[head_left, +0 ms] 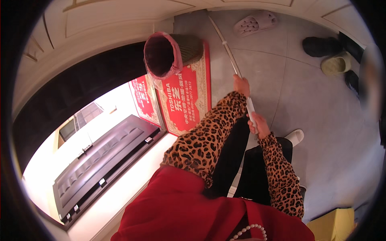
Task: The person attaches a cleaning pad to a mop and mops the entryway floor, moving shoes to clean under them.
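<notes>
A long, thin, light-coloured pole [230,51] with a white lower section runs from my hands toward the far cabinets. Its far end meets the dark gap by the cabinet base, so what is on that end cannot be made out. Higher up the pole, my left hand [241,85] has its fingers wrapped round it. My right hand [260,123] grips the white section closer to my body. Both forearms wear leopard-print sleeves. Left of the pole stands a ribbed waste bin [192,49] with a pink liner, apart from both hands.
Under the bin lies a red and gold doormat [197,90] by the open doorway. A pale slipper [256,23] rests on the grey tiles [277,76] beyond the pole. Dark shoes [321,47] and a green clog [335,64] sit at right, a yellow box [331,225] lower right.
</notes>
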{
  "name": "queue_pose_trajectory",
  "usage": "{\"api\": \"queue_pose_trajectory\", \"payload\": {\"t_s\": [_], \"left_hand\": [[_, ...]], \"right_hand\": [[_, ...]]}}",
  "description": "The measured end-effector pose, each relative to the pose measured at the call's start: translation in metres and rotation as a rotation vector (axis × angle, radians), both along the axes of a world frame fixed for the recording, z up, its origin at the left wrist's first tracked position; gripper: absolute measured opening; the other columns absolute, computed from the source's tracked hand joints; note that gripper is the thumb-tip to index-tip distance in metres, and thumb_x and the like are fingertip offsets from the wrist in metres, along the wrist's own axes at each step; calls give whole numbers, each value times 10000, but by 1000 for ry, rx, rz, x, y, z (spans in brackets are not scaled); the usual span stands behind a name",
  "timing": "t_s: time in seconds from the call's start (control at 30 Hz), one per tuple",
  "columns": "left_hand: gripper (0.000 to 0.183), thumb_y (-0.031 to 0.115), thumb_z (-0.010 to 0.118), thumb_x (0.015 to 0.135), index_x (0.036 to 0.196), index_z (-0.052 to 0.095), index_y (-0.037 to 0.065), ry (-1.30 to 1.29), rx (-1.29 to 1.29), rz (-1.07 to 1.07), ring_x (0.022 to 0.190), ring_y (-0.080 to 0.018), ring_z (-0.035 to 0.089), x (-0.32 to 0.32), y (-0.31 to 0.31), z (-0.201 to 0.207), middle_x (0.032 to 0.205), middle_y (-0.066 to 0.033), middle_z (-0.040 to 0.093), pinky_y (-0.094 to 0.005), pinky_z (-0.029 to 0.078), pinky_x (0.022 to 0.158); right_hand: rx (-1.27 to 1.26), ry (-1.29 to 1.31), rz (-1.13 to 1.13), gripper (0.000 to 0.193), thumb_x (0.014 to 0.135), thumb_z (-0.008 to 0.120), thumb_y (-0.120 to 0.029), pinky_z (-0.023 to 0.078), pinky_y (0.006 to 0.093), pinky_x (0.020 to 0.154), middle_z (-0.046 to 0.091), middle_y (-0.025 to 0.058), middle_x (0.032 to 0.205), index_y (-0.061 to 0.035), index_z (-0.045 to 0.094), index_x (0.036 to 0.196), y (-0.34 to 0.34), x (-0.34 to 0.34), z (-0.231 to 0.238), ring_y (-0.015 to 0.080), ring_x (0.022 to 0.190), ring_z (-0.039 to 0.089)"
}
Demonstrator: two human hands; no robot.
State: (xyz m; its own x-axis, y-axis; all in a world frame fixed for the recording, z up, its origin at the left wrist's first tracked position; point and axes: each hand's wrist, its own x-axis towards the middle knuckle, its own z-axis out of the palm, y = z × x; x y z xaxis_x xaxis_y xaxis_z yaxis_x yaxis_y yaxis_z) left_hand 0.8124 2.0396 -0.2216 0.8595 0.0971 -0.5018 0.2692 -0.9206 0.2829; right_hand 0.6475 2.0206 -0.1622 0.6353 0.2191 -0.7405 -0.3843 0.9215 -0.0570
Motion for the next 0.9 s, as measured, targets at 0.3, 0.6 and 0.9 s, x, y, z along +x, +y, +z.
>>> {"api": "queue_pose_trajectory", "payload": {"t_s": [0.3,0.6,0.9], "left_hand": [[247,185,425,831,904,289,-9,389,-229,218,439,-239,506,-93,35,-5,611,-150,485,-330,403,356],[291,193,431,821,912,282,-39,481,-215,207,442,-208,500,-122,66,19,628,-141,470,-311,423,402],[272,202,455,816,852,283,-5,577,-350,207,444,-204,476,-163,58,19,597,-105,444,-307,419,396]], "right_hand": [[-59,257,152,351,799,506,-361,304,191,359,454,-11,564,-26,499,904,19,-86,5,53,397,384],[-178,282,292,284,804,500,-305,290,187,338,456,-4,562,-26,495,859,29,-115,27,63,387,389],[-65,468,215,268,808,492,-293,290,181,333,452,-6,565,-34,485,878,15,-134,62,58,385,382]]}}
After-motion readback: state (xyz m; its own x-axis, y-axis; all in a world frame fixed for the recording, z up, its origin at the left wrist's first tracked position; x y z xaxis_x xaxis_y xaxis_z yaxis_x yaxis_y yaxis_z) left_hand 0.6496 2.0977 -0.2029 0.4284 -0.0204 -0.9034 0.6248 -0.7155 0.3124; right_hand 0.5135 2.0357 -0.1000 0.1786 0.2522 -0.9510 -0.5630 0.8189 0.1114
